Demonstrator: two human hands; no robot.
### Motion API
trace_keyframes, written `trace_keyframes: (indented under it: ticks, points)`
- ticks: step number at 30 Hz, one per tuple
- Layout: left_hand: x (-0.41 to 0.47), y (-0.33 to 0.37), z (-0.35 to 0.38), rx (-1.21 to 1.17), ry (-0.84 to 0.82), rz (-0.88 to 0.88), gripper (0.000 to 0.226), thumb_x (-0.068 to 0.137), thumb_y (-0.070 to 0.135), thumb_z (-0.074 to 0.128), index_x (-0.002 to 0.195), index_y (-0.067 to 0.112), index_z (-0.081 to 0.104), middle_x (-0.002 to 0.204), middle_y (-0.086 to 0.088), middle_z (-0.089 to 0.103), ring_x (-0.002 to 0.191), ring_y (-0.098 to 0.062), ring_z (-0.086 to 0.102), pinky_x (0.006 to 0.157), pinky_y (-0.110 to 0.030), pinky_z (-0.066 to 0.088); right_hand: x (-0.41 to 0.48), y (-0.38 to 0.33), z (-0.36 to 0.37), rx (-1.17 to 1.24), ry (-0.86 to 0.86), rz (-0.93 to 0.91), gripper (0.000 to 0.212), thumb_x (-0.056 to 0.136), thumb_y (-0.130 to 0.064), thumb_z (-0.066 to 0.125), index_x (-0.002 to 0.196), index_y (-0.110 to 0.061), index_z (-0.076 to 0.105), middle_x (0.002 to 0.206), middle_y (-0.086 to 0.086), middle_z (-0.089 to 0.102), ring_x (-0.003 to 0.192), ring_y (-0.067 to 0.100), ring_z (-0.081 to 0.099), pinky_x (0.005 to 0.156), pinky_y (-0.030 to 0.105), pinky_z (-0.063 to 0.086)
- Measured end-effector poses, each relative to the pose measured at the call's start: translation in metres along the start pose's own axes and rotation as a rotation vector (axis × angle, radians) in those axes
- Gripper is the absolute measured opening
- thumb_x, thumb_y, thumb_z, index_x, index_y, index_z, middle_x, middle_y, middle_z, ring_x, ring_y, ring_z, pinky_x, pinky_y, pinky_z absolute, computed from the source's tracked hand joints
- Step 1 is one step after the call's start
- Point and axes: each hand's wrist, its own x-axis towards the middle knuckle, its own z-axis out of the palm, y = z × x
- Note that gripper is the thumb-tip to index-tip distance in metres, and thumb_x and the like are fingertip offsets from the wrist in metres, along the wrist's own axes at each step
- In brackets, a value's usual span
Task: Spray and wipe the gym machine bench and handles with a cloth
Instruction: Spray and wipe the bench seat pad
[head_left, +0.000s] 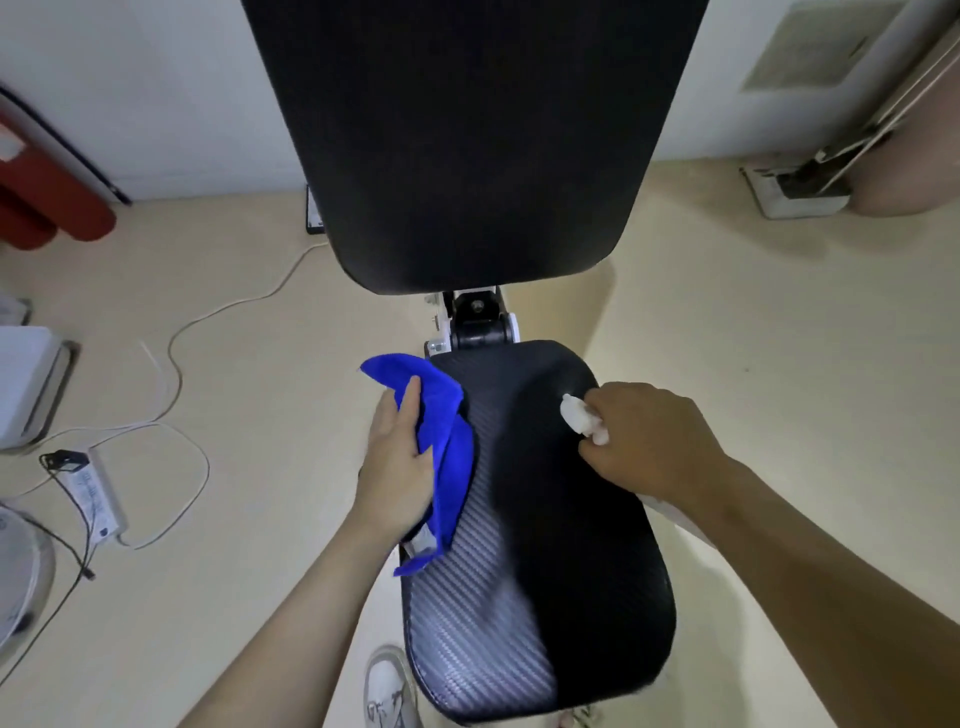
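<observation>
The bench's black seat pad (540, 571) with a carbon-weave texture lies below me, and its black back pad (467, 135) rises beyond the white hinge bracket (480, 319). My left hand (400, 462) grips a bright blue cloth (441, 415) at the seat's left edge, the cloth hanging down along the side. My right hand (649, 441) is closed around a white spray bottle (582, 418) above the seat's upper right part, its nozzle pointing left over the pad. Most of the bottle is hidden by the fingers. No handles are in view.
Beige floor surrounds the bench. A white power strip (98, 493) with white and black cables lies at the left, near a fan base (21, 577). A red object (47, 202) stands far left. A machine foot (795, 187) is at upper right. My shoe (389, 686) is below the seat.
</observation>
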Motion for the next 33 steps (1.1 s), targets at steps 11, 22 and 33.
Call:
trace_keyframes:
  ticks: [11,22,33]
  points:
    - [0.040,0.092,0.085,0.646,-0.172,0.103,0.089,0.078,0.034,0.051,0.153,0.021,0.005,0.160,-0.001,0.011,0.147,-0.018,0.006,0.121,-0.041,0.007,0.009,0.058,0.001,0.205,0.034,-0.053,0.011,0.080,-0.022,0.052,0.071,-0.022,0.045,0.077,-0.004,0.054,0.075,0.021,0.055,0.060,0.031,0.036]
    - [0.052,0.063,0.075,0.869,-0.072,0.182,0.057,0.099,0.042,0.026,0.153,0.029,0.011,0.161,0.013,0.009,0.148,-0.008,0.004,0.117,-0.043,0.020,0.007,0.083,-0.008,0.153,-0.013,-0.061,0.005,0.079,-0.022,0.053,0.077,-0.020,0.048,0.079,-0.004,0.056,0.074,0.019,0.048,0.061,0.029,0.034]
    - [0.047,0.066,0.075,0.886,0.007,0.020,0.059,0.095,0.039,0.028,0.152,0.029,0.014,0.160,0.003,0.015,0.146,-0.023,0.009,0.115,-0.055,0.013,0.006,0.082,-0.002,0.163,-0.155,-0.159,0.012,0.073,-0.020,0.047,0.071,-0.021,0.036,0.062,-0.007,0.041,0.061,0.009,0.042,0.055,0.029,0.033]
